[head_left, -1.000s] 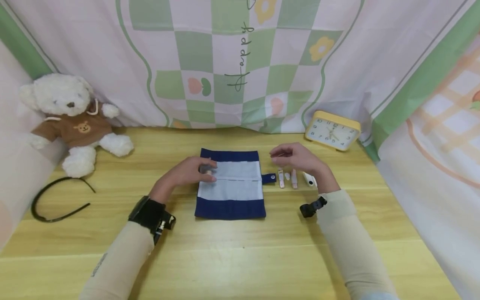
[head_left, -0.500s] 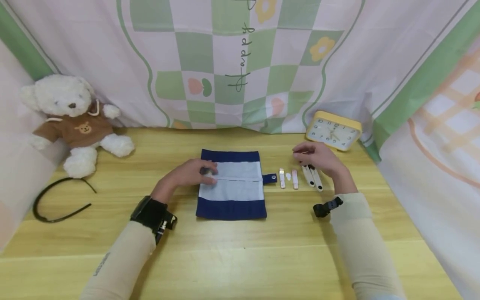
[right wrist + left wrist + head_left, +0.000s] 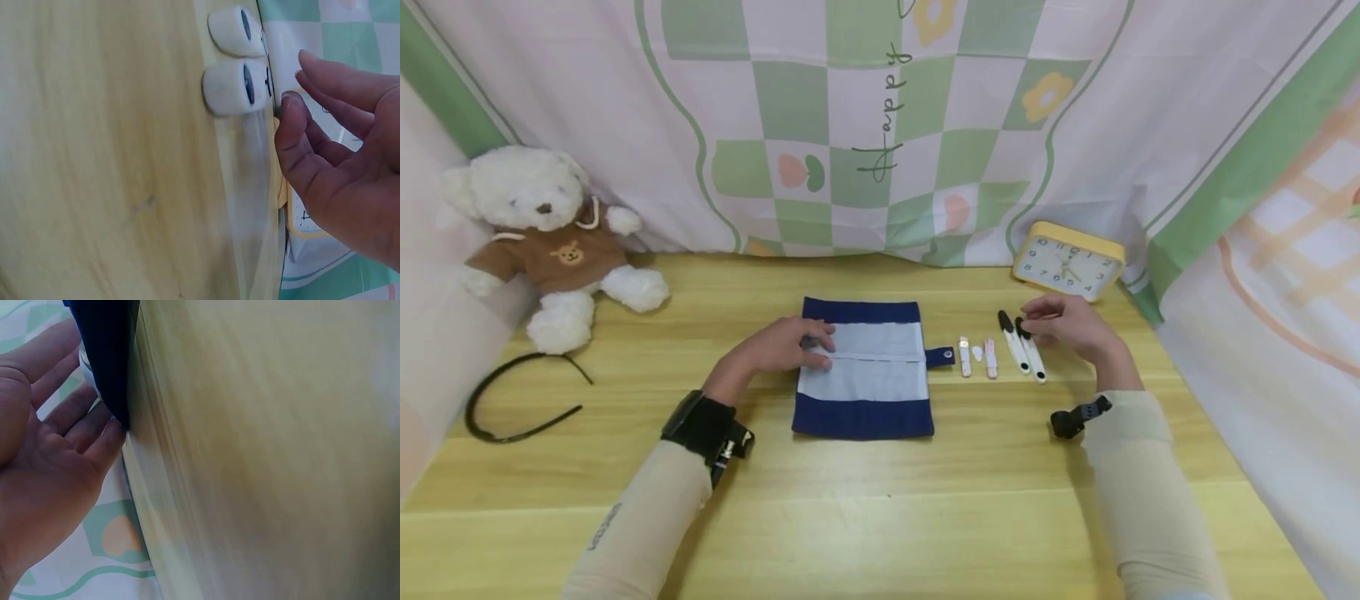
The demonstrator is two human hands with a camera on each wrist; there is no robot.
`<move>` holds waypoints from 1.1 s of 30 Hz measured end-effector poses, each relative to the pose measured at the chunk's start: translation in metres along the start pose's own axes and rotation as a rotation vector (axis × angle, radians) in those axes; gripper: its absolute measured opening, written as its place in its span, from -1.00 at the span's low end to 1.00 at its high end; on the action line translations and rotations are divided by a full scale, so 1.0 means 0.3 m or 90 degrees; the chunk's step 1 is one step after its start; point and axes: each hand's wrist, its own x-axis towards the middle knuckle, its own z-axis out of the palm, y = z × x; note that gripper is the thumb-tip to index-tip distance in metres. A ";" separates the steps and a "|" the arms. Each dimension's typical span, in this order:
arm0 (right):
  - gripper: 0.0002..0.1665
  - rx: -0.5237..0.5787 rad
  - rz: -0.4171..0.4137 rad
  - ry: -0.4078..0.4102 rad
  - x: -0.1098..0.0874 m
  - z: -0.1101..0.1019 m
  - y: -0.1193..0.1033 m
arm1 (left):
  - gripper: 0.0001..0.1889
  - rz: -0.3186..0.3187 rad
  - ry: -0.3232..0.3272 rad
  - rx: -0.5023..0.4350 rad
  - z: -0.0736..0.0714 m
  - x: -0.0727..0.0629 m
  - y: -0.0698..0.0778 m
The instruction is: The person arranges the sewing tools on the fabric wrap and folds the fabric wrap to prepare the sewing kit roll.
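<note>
A navy-edged fabric case lies spread flat, its pale grey lining facing up and a snap tab at the right. My left hand rests at its left edge, thumb and fingers apart over the lining. In the left wrist view, the fingertips of that hand touch the dark fabric edge, beside a partly hidden pale round thing. My right hand is beside two slim white tools with black ends, fingers bent and holding nothing. Their white ends show in the right wrist view.
Two small pink-and-white strips with a little white piece between them lie right of the tab. A yellow clock stands behind my right hand. A white teddy bear and a black headband are at the left.
My right hand has moved right, from above the pink-and-white strips to beyond the two white tools, uncovering them. My left hand has stayed at the case's left edge.
</note>
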 end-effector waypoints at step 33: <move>-0.41 -0.051 0.042 -0.020 0.026 -0.006 -0.013 | -0.78 -0.003 -0.005 -0.003 -0.006 -0.006 0.009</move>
